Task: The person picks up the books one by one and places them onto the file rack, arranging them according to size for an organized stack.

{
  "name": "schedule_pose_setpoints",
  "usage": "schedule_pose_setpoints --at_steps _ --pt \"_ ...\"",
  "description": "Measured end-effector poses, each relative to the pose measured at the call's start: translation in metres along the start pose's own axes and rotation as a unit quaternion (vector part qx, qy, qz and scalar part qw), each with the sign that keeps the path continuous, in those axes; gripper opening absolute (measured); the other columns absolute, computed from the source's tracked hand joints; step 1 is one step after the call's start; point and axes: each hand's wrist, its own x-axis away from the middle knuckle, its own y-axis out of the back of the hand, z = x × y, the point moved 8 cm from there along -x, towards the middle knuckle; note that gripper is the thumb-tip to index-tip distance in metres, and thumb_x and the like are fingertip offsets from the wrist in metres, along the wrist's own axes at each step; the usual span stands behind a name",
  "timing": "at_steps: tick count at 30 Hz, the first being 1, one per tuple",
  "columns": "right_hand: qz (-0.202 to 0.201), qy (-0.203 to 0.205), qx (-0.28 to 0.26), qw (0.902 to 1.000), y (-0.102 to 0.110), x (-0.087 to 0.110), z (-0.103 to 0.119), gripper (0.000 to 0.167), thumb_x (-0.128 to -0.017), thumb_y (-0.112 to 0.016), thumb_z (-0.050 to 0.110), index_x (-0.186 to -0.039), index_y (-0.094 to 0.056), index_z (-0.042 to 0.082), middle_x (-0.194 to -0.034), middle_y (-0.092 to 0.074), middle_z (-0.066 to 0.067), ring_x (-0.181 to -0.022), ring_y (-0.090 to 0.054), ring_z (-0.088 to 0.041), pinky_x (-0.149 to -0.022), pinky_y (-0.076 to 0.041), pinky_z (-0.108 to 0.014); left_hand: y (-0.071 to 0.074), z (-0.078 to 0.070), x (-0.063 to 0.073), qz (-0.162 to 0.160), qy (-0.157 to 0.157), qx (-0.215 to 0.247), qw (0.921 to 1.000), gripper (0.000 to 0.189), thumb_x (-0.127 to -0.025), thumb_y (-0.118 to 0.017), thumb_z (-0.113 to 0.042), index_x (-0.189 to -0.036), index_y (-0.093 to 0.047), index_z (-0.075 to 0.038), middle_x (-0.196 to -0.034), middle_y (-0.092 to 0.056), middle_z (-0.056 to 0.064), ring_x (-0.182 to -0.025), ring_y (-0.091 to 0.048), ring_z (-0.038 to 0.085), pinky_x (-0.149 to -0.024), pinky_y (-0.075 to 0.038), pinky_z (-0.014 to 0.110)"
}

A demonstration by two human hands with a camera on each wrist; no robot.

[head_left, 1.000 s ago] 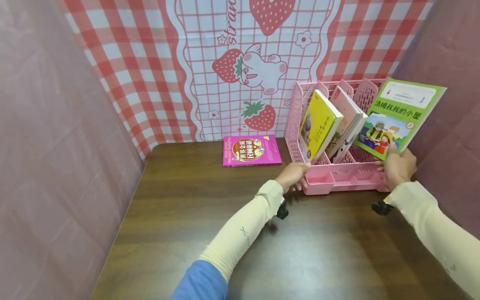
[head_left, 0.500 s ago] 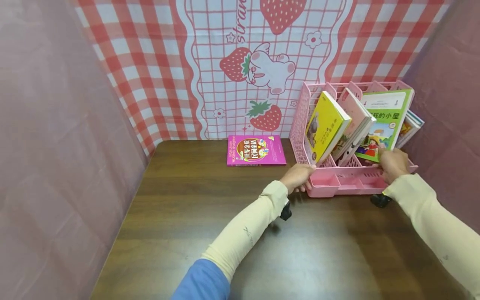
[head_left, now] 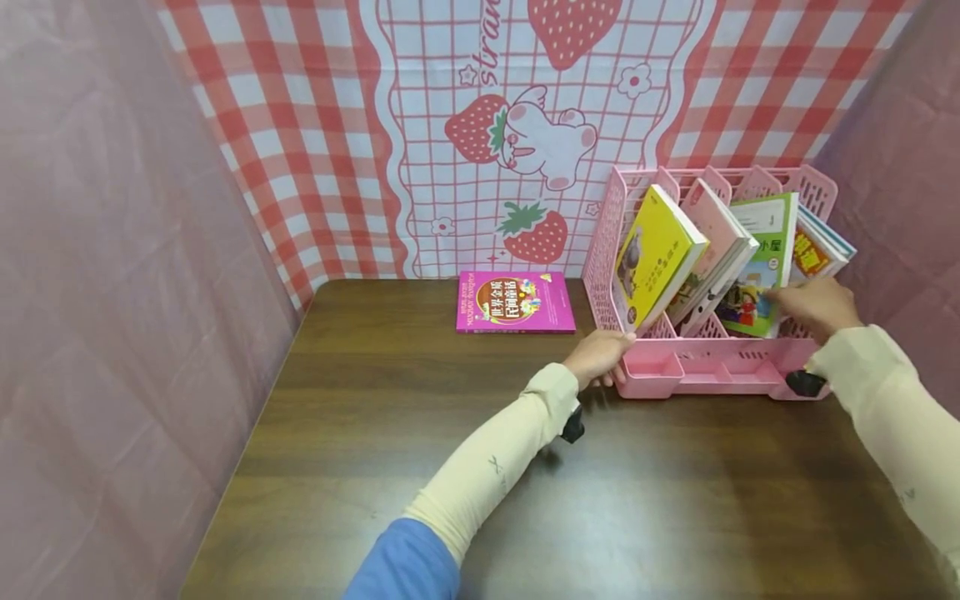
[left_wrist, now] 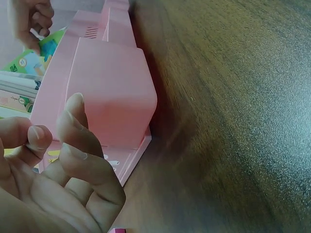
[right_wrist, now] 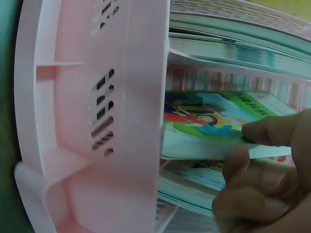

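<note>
A pink book rack (head_left: 720, 354) with slots stands at the back right of the table. My left hand (head_left: 597, 357) holds its front left corner, thumb and finger at the edge in the left wrist view. My right hand (head_left: 821, 307) pinches the near edge of a green picture book (head_left: 756, 287), which leans in a right-hand slot. In the right wrist view, one fingertip lies on the green book's cover edge and another digit against its page side. Left of it lean a yellow book (head_left: 656, 258) and pale pink-covered books (head_left: 708, 229).
More books (head_left: 813, 250) lean at the rack's far right, partly behind the right hand. A magenta book (head_left: 515, 302) lies flat on the wooden table (head_left: 360, 433) left of the rack. A checked strawberry cloth (head_left: 420, 167) hangs behind, with pink drapes (head_left: 112, 292) at both sides.
The green book has gone down into the rack slot, lower and more upright than before. My right hand has shifted to its right side. My left hand stays at the rack's corner.
</note>
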Motion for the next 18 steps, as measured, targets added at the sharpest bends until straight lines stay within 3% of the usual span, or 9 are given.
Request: schedule_pose_setpoints --at_steps 2,6,9,12,15,18 --pt "0.011 0.039 0.03 0.9987 0.0 -0.005 0.008 0.063 -0.102 -0.053 0.043 -0.109 -0.06 -0.02 -0.098 -0.066 -0.036 -0.087 -0.063 -0.044 -0.065 -0.052 -0.044 0.001 0.001 -0.001 -0.003 0.001 -0.004 1.0 0.034 -0.108 -0.052 -0.037 -0.126 -0.069 -0.013 -0.063 -0.067 0.013 -0.041 -0.047 0.015 -0.04 -0.034 0.03" --pt "0.029 0.092 0.061 0.9935 -0.001 -0.01 0.025 0.053 -0.104 -0.051 0.033 -0.1 -0.06 -0.019 -0.077 -0.068 -0.021 -0.07 -0.064 -0.034 -0.058 -0.053 -0.041 0.004 0.001 -0.004 -0.009 0.003 -0.01 0.9999 0.036 -0.108 -0.052 -0.039 -0.13 -0.068 -0.015 -0.06 -0.066 0.01 -0.04 -0.046 0.015 -0.037 -0.032 0.026" --pt "0.005 0.106 0.056 0.9927 -0.001 -0.01 0.03 0.045 -0.103 -0.051 0.026 -0.092 -0.062 -0.016 -0.064 -0.065 -0.012 -0.058 -0.064 -0.03 -0.051 -0.052 -0.041 0.004 0.002 -0.005 -0.006 0.005 -0.005 1.0 0.038 -0.108 -0.052 -0.039 -0.135 -0.066 -0.016 -0.06 -0.066 0.01 -0.04 -0.046 0.015 -0.037 -0.032 0.026" --pt "-0.033 0.105 0.054 0.9925 -0.004 -0.01 0.026 0.043 -0.1 -0.049 0.021 -0.074 -0.067 -0.008 -0.054 -0.064 -0.007 -0.049 -0.064 -0.025 -0.047 -0.049 -0.037 0.003 0.002 -0.005 -0.004 0.007 -0.001 1.0 0.038 -0.108 -0.052 -0.038 -0.137 -0.065 -0.017 -0.06 -0.066 0.011 -0.04 -0.046 0.015 -0.038 -0.032 0.027" --pt "-0.056 0.098 0.06 0.9918 -0.012 -0.01 0.018 0.043 -0.096 -0.047 0.018 -0.065 -0.071 -0.001 -0.052 -0.065 -0.005 -0.052 -0.068 -0.026 -0.06 -0.053 -0.043 0.0 0.002 -0.004 -0.002 0.009 0.0 1.0 0.039 -0.108 -0.052 -0.039 -0.137 -0.065 -0.018 -0.061 -0.066 0.01 -0.04 -0.046 0.015 -0.04 -0.033 0.028" --pt "-0.073 0.092 0.075 0.9903 -0.018 -0.009 0.012 0.048 -0.099 -0.046 0.02 -0.063 -0.072 0.001 -0.052 -0.064 -0.006 -0.068 -0.07 -0.042 -0.08 -0.049 -0.055 -0.005 0.001 -0.003 0.005 0.008 0.008 0.9999 0.039 -0.108 -0.051 -0.038 -0.137 -0.065 -0.017 -0.061 -0.065 0.011 -0.041 -0.046 0.015 -0.041 -0.033 0.029"
